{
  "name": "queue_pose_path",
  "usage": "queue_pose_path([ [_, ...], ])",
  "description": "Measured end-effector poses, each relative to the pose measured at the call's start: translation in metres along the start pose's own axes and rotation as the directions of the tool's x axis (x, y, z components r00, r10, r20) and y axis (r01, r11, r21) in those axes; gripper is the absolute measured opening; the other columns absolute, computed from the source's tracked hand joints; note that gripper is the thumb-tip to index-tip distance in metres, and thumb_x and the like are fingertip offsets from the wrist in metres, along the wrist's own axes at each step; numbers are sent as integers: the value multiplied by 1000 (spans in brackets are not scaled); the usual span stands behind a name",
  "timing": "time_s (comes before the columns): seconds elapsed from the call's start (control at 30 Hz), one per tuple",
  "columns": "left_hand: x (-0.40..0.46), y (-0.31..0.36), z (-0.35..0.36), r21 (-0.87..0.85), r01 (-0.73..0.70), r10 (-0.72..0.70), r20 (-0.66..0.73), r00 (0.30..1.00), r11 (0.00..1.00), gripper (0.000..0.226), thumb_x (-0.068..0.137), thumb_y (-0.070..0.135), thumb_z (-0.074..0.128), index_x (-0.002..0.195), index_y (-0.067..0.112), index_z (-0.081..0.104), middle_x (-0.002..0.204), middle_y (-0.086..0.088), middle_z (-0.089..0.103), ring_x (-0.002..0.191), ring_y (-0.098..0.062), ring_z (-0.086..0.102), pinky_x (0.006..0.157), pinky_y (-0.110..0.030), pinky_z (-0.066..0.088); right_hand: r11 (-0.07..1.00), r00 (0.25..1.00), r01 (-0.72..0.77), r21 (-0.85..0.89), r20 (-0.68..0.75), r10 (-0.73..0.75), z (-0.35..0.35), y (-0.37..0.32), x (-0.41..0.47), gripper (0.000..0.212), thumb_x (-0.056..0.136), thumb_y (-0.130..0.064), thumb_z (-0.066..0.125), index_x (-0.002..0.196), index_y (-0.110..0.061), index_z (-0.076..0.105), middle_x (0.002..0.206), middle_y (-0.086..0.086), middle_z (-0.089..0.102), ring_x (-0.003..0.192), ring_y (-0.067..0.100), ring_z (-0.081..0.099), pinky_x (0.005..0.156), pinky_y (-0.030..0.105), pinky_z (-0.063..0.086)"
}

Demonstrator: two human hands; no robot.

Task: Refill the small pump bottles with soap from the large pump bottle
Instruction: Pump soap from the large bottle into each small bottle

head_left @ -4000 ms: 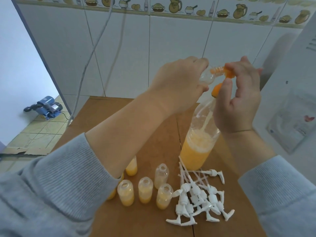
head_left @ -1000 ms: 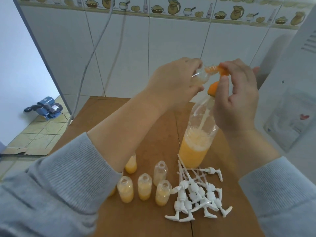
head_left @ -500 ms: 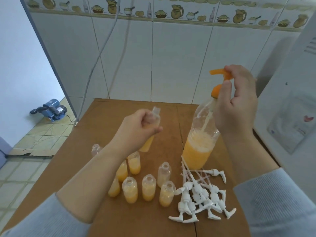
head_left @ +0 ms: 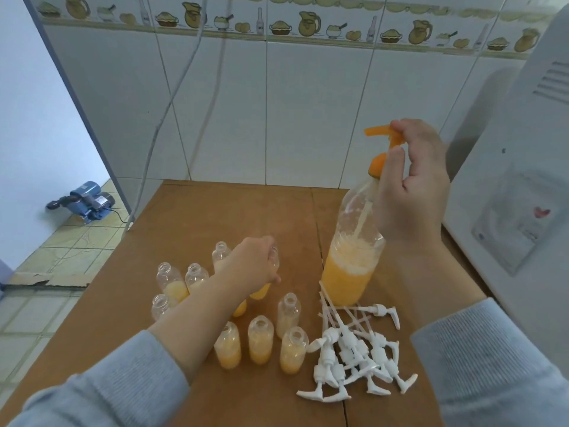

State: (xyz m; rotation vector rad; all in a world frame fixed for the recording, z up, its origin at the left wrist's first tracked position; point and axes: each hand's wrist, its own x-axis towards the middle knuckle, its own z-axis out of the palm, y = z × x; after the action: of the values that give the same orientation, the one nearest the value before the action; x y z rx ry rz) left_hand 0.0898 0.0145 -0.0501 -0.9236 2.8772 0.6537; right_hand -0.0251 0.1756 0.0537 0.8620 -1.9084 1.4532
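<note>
The large clear bottle stands on the brown table, about a third full of orange soap. My right hand grips its neck and orange pump head. My left hand grips a small bottle with orange soap inside, low over the table among the other small bottles. Several small open bottles stand in a cluster, some part-filled, some nearly empty. A pile of white pump tops lies right of them.
A white tiled wall backs the table, with cables hanging at the left. A white appliance stands close on the right. A blue pump sits on the floor at the left.
My left hand has carried the filled small bottle away from the pump spout and down to the cluster on the table. My right hand stays on the large bottle's pump.
</note>
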Motion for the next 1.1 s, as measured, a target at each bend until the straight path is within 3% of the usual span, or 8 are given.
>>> queue_pose_path([
  [0.13, 7, 0, 4, 129, -8, 1, 51, 999, 992, 57, 71, 38, 79, 116, 23, 48, 109, -1, 57, 98, -24, 59, 88, -43, 50, 1000, 1000, 1, 7, -4, -1, 1, 1, 1, 33, 95, -13, 37, 123, -14, 56, 121, -16, 46, 117, -6, 39, 110, 51, 30],
  [0.4, 12, -3, 10, 183, -31, 22, 52, 998, 983, 36, 80, 9, 67, 110, 23, 52, 103, 3, 57, 85, -18, 57, 87, -42, 49, 1000, 1000, 6, 10, 2, -6, 2, 4, 2, 33, 95, -14, 38, 124, -16, 55, 122, -17, 45, 118, -5, 40, 110, 50, 31],
  [0.5, 9, -7, 9, 191, -74, 80, -26, 996, 979, 36, 82, 5, 59, 111, 24, 52, 112, 2, 53, 95, -17, 54, 91, -40, 46, 1000, 1000, -3, 2, 3, 3, 2, 5, 1, 33, 96, -15, 38, 124, -17, 54, 121, -20, 43, 118, -7, 38, 110, 49, 31],
  [0.6, -6, -7, -2, 243, -226, 258, -110, 960, 944, 44, 83, 9, 58, 123, 25, 49, 121, 5, 47, 111, -17, 48, 93, -26, 36, 1000, 1000, -1, 0, 11, 1, 1, 6, 2, 33, 96, -15, 37, 125, -17, 54, 121, -21, 43, 117, -8, 39, 110, 49, 31],
  [0.7, -24, -3, -10, 158, -354, 359, 0, 933, 922, 52, 80, 13, 63, 128, 28, 47, 125, 11, 46, 115, -12, 45, 93, -23, 35, 1000, 1000, 3, -1, 9, -3, 2, 7, 2, 33, 96, -15, 37, 124, -17, 54, 119, -24, 42, 115, -15, 36, 110, 49, 31],
  [0.8, -29, 1, -5, 96, -383, 359, 200, 912, 919, 54, 81, 15, 65, 130, 29, 45, 130, 11, 45, 124, -12, 42, 108, -28, 32, 1000, 1000, 5, 2, 1, -5, 3, 8, 2, 33, 96, -14, 37, 124, -16, 54, 117, -27, 41, 114, -18, 35, 110, 49, 31],
  [0.93, -25, 11, -1, 365, -399, 357, 179, 917, 841, 57, 83, 6, 61, 134, 24, 43, 133, 4, 44, 127, -12, 41, 117, -37, -3, 1000, 1000, 13, -4, -1, -13, 4, 8, 2, 33, 95, -14, 37, 123, -16, 55, 121, -20, 44, 113, -21, 34, 110, 49, 30],
  [1.1, -29, 18, 1, 356, -427, 387, 180, 904, 831, 56, 84, 2, 59, 133, 23, 43, 133, 3, 45, 130, -14, 39, 117, -33, -1, 1000, 1000, 15, -13, -2, -15, 2, 7, 2, 33, 96, -14, 37, 124, -16, 55, 122, -19, 44, 119, -6, 40, 110, 50, 31],
])
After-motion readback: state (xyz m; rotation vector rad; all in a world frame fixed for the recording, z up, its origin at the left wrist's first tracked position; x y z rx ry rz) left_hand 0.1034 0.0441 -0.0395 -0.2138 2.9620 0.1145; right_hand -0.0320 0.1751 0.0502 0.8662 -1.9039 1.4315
